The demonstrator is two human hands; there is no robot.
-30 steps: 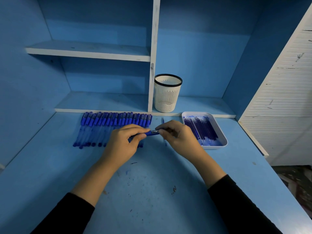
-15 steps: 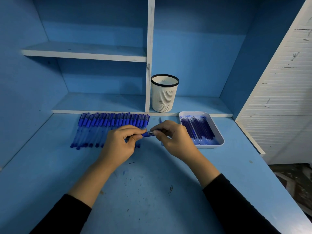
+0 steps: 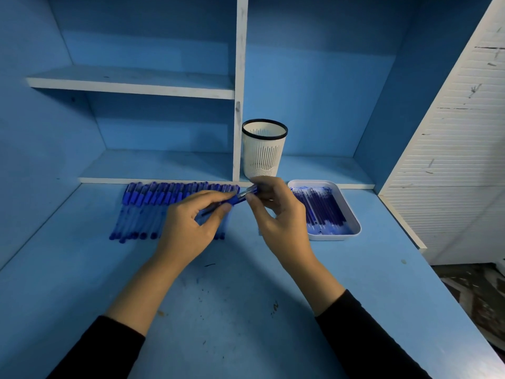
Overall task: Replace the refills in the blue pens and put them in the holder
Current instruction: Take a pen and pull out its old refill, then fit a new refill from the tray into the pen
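Pen (image 3: 232,200) tip blurred, seemingly metal, barrel mostly hidden

surface: blue desk (image 3: 246,310) | left: row of pens (image 3: 153,209) | right: tray (image 3: 333,237), probably refills (image 3: 322,206) | back ledge (image 3: 164,165): holder (image 3: 263,151)

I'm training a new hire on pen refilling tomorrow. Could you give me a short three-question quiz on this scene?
1. Fill in: the white tray of refills lies to the ___ of the row of blue pens.
2. True or false: no pens stick out of the white mesh holder.
3. The left hand and right hand together hold: A) the tray B) one blue pen C) the holder.
Key: 1 right; 2 true; 3 B.
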